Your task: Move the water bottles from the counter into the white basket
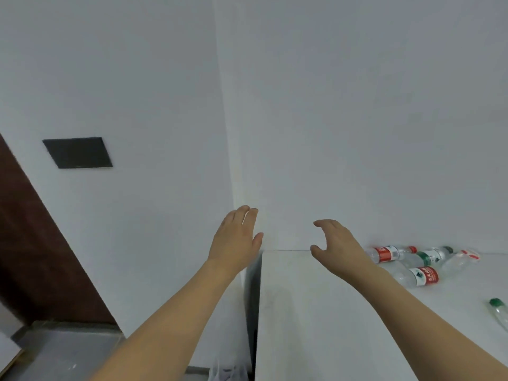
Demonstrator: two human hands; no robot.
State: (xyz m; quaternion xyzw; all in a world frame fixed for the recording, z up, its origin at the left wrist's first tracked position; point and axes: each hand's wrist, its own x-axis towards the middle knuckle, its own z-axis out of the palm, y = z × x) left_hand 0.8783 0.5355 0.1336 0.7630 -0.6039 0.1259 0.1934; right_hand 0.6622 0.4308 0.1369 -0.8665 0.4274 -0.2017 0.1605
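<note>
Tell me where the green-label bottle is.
Head view, right side: the green-label bottle lies on the counter between two red-label bottles.

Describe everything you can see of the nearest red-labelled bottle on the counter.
The red-labelled bottle is clear plastic and lies on its side on the white counter, among other bottles. A red and white label with a small green mark wraps its middle. Its cap is not visible. The right forearm crosses in front of its left end. Neither hand touches it.
</note>
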